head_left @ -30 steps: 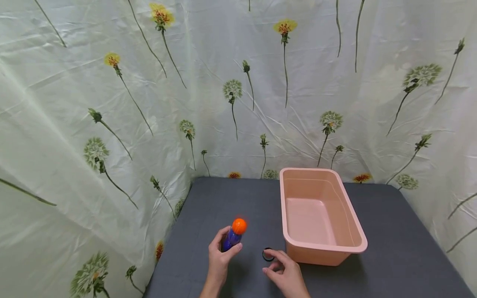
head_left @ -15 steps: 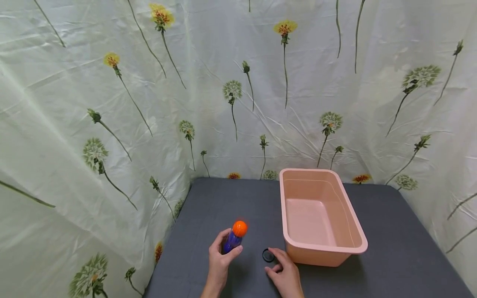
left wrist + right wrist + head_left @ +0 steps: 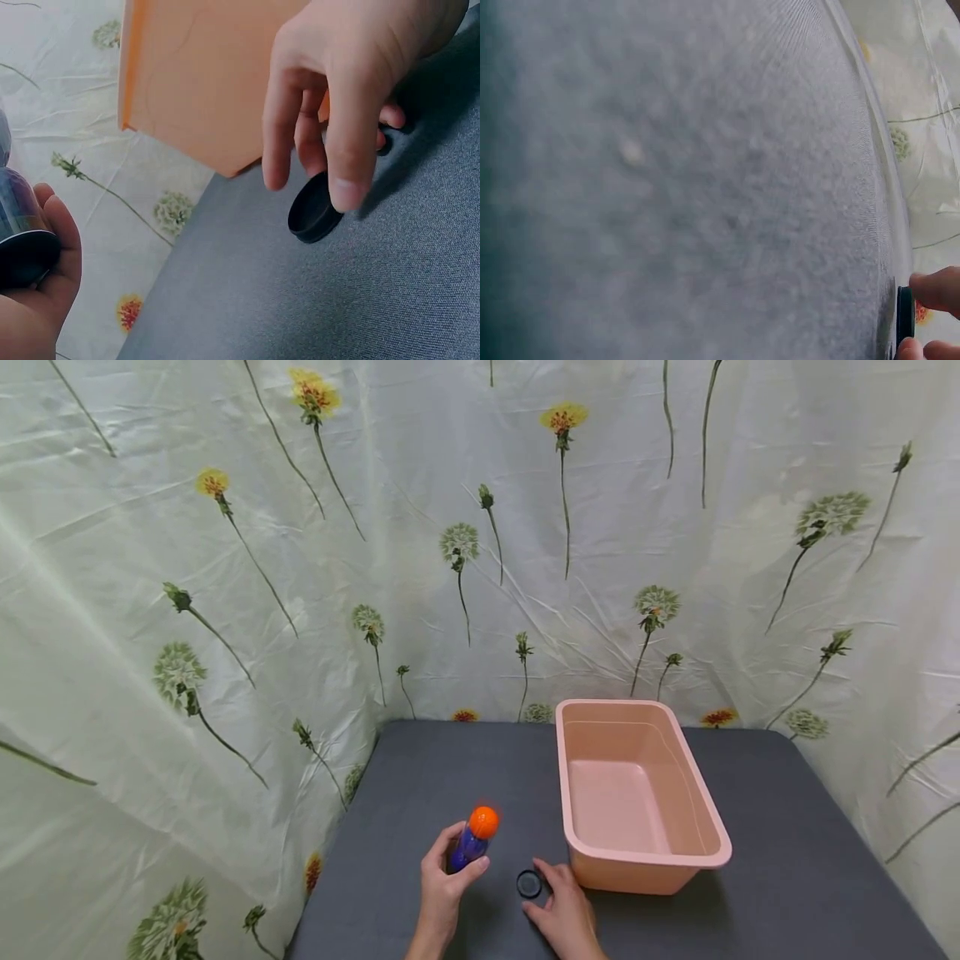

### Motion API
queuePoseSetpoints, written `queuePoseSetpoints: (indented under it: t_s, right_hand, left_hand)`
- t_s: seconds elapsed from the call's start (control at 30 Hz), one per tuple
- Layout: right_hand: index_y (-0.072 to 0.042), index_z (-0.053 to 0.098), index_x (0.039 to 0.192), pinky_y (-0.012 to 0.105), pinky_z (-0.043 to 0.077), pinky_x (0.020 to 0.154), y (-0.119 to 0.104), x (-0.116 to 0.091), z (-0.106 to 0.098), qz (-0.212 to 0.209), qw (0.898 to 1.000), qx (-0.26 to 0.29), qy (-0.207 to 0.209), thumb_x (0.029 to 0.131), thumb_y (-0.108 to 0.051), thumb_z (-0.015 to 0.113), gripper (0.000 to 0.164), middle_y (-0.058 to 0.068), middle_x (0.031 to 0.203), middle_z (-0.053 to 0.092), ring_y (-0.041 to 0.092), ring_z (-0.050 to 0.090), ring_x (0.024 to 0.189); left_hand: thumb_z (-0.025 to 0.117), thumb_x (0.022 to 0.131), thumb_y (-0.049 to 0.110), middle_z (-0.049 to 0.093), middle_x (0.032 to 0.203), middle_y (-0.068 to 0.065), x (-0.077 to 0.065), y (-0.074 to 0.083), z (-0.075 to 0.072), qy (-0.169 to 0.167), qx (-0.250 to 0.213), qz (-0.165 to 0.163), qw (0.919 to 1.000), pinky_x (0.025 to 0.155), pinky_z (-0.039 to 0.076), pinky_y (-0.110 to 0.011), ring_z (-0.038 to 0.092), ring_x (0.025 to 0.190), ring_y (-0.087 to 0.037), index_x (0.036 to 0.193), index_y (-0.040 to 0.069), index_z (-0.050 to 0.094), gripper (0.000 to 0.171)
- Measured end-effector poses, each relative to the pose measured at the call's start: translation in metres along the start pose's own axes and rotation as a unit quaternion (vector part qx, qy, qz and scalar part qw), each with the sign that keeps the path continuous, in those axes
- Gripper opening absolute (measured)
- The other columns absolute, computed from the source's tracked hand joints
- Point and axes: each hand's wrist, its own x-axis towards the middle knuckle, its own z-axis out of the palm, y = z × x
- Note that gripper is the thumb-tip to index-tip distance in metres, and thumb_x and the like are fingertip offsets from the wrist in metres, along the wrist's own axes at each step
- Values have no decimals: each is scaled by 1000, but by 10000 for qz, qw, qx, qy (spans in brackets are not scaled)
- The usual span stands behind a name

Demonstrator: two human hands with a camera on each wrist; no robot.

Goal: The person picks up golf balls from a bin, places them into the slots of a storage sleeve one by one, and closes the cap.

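Observation:
My left hand (image 3: 442,887) grips a blue, bottle-shaped object (image 3: 467,848) with a round orange top, tilted to the right. In the left wrist view, the black base (image 3: 28,259) of this object shows beside the palm, its middle partly see-through. My right hand (image 3: 564,908) pinches a small round black cap (image 3: 528,884) at the table surface, thumb on one side and forefinger on the other. The right wrist view catches the cap (image 3: 905,322) edge-on between the fingertips. Seen from the left wrist, the thumb overlaps the rim of the cap (image 3: 311,214).
A pink rectangular tub (image 3: 637,858) stands on the dark grey table (image 3: 442,768), just beyond and right of my right hand. White curtains (image 3: 420,543) printed with dandelions hang behind the table and along its sides.
My right hand has come in closer around the black cap, and the cap has shifted slightly toward me. The left hand keeps its hold almost unmoved. The head view has turned slightly right.

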Motion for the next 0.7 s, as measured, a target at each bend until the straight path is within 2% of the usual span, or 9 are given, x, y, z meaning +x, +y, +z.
queuePoseSetpoints:
  t_s: [0.2,0.4,0.53,0.7]
  right_hand:
    - [-15,71,121,31,34,56,-9,3,6,290,9972,-660,-177,65,-30,93,62,-7,85,44,10,43,63]
    - [-21,73,111,32,32,55,-10,3,3,223,9953,-896,-283,67,-35,92,49,-7,79,43,10,41,62]
    - [-23,74,107,28,32,55,-7,2,1,-69,9955,-900,-290,67,-37,92,46,-10,78,44,6,41,62]
    - [-22,74,103,26,31,54,-3,4,-5,-669,9946,-713,-362,66,-36,92,44,-11,78,45,3,40,63]
  left_hand:
    - [84,79,14,66,117,-9,0,2,0,-4,162,17,9999,89,49,-38,60,105,-28,125,13,66,50]
    - [84,78,12,67,117,-9,-1,0,1,-24,74,36,10000,88,50,-37,61,103,-28,124,12,66,50]
    - [84,78,12,67,115,-11,-1,0,1,-41,53,4,10000,87,50,-37,61,103,-29,124,11,66,49]
    - [85,77,13,67,116,-10,-1,0,2,-100,30,-58,9999,88,49,-40,60,105,-31,123,14,67,50]
